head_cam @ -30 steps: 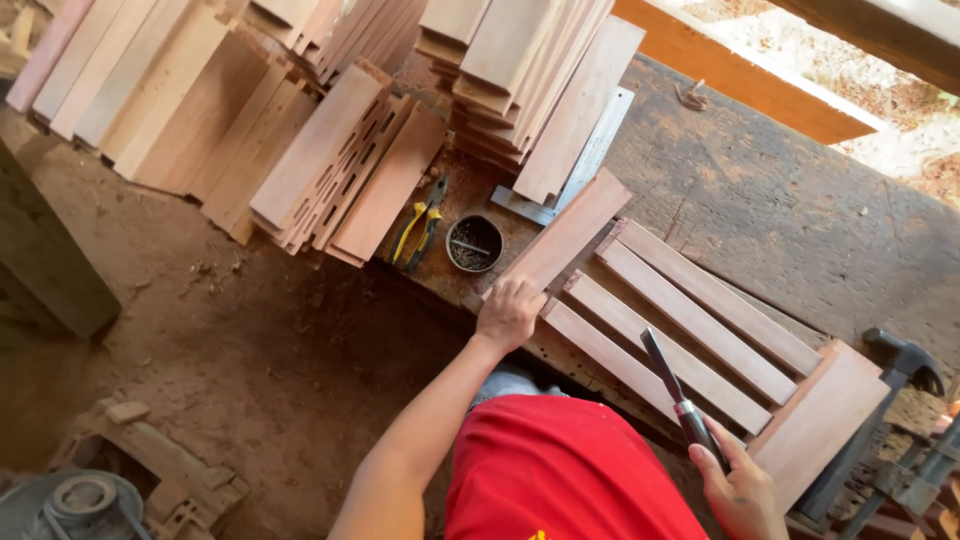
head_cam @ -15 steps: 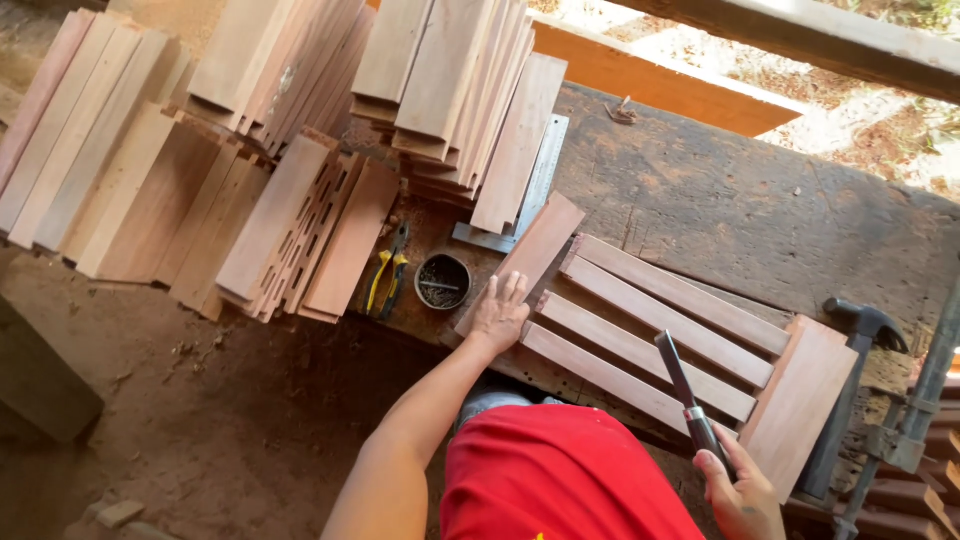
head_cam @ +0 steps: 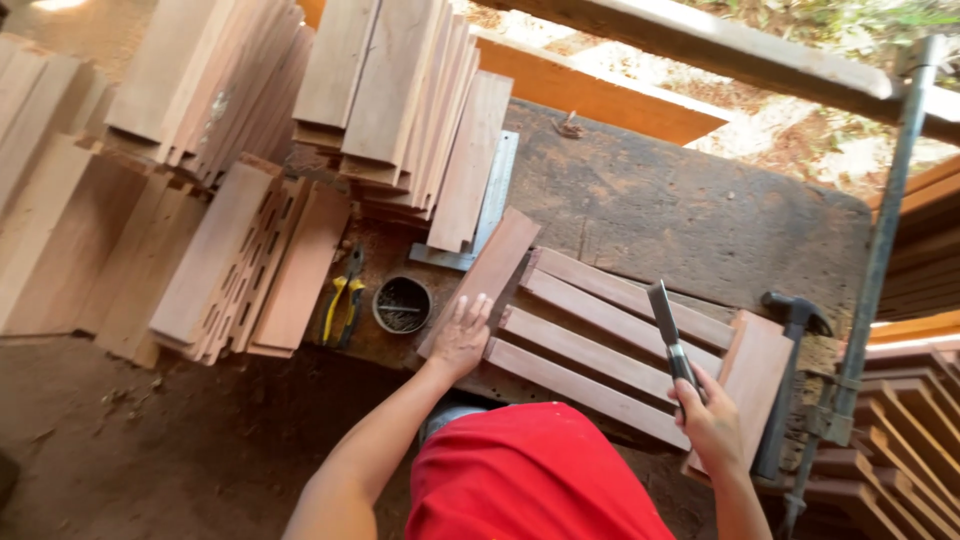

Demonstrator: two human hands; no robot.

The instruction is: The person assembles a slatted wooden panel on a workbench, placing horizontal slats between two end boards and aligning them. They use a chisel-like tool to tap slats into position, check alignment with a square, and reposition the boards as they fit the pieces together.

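A slatted wooden panel (head_cam: 610, 345) is lying flat on a dark, worn workbench (head_cam: 700, 210), just in front of the person. It is made of four smooth, reddish-brown slats running side by side with narrow gaps between them, closed off by a cross board at each end. The left hand (head_cam: 460, 335) is lying open and flat, palm down, pressing on the left end board. The right hand (head_cam: 712, 420) is closing around the dark handle of a chisel (head_cam: 668, 330), whose flat grey metal blade is pointing up and away over the slats.

Just left of the panel, a small round tin (head_cam: 402, 304) is holding dark nails or screws, and pliers with yellow handles (head_cam: 342, 300) are lying beside it. A steel square (head_cam: 490, 205) is resting partly under stacked boards (head_cam: 400, 100). Those boards are plain, pale to reddish planks piled in several heaps across the left and upper part of the view; one heap has rows of slots cut into it. A hammer (head_cam: 790, 380) with a dark head is standing at the panel's right end. The person is wearing a red shirt (head_cam: 530, 480).
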